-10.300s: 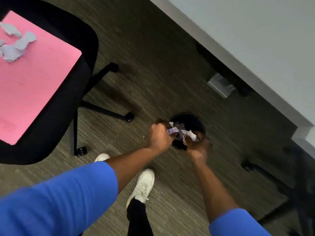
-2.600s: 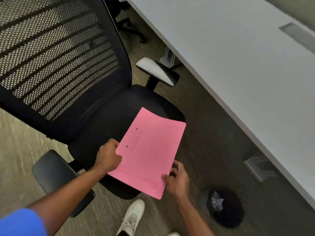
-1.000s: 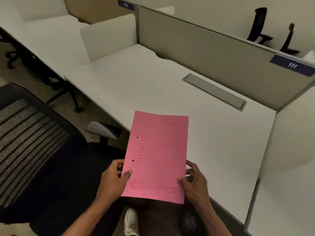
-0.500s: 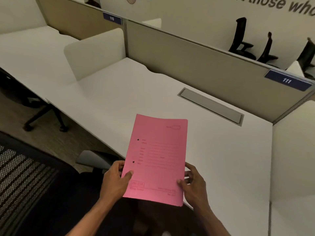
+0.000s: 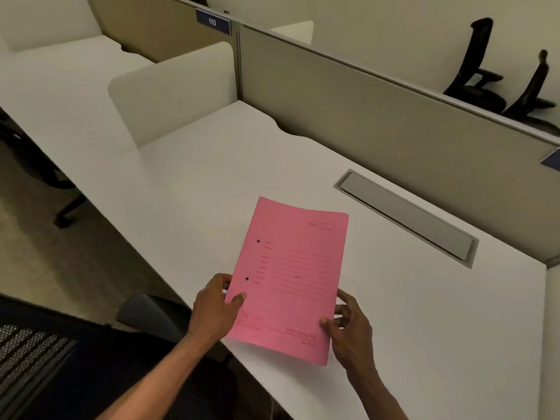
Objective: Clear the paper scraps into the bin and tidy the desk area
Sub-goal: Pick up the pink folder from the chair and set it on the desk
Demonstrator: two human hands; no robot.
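Observation:
A pink file folder (image 5: 291, 274) with two punch holes and printed lines is held over the near part of the white desk (image 5: 212, 165). My left hand (image 5: 213, 307) grips its lower left edge, thumb on top. My right hand (image 5: 351, 325) holds the lower right corner. Whether the folder rests on the desk or hovers just above it I cannot tell. No paper scraps and no bin are in view.
A grey cable flap (image 5: 406, 219) is set into the desk at the right. Beige partition panels (image 5: 378, 110) close off the back. A black mesh chair (image 5: 33, 356) with a grey armrest (image 5: 145, 310) stands at the lower left. Two black chairs (image 5: 481, 65) show beyond the partition.
The folder was lifted off the chair seat and carried to the desk. In the last half second both hands pushed it further over the desk top.

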